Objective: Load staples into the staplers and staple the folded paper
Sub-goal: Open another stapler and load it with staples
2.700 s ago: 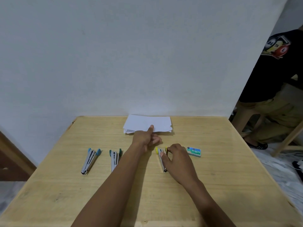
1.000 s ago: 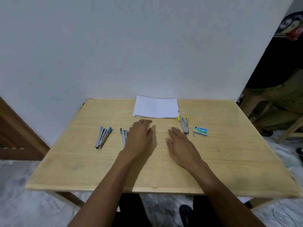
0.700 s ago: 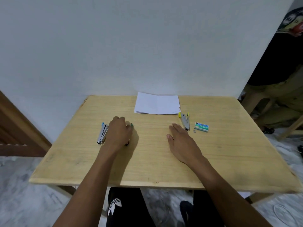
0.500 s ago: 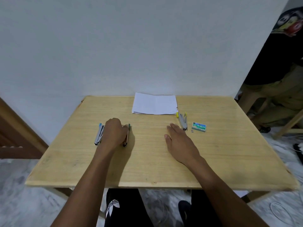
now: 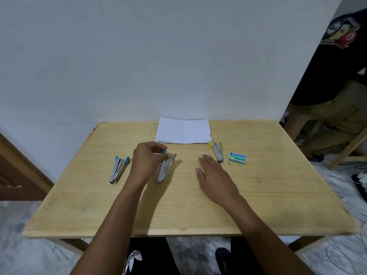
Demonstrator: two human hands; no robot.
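Observation:
Three small metal staplers lie on the wooden table point(image 5: 258, 195). My left hand point(image 5: 146, 162) grips the green-tipped stapler point(image 5: 165, 168) at its far end, fingers curled round it. The blue-tipped stapler point(image 5: 118, 169) lies to the left, untouched. At the right, the yellow-tipped stapler point(image 5: 216, 150) lies just beyond my right hand point(image 5: 213, 177), which rests flat on the table with straight fingers. A green staple box point(image 5: 237, 157) sits right of it, with a small strip of staples point(image 5: 229, 163) beside. The folded white paper point(image 5: 183, 131) lies at the far edge against the wall.
A white wall stands right behind the table. A person in a black shirt sits at the far right point(image 5: 337, 86) beside a wooden frame point(image 5: 347, 149). Cables lie on the marble floor at the right.
My left hand left the paper, moved left to the green-tipped stapler and took hold of it. My right hand let go of the yellow-tipped stapler and now lies flat on the table.

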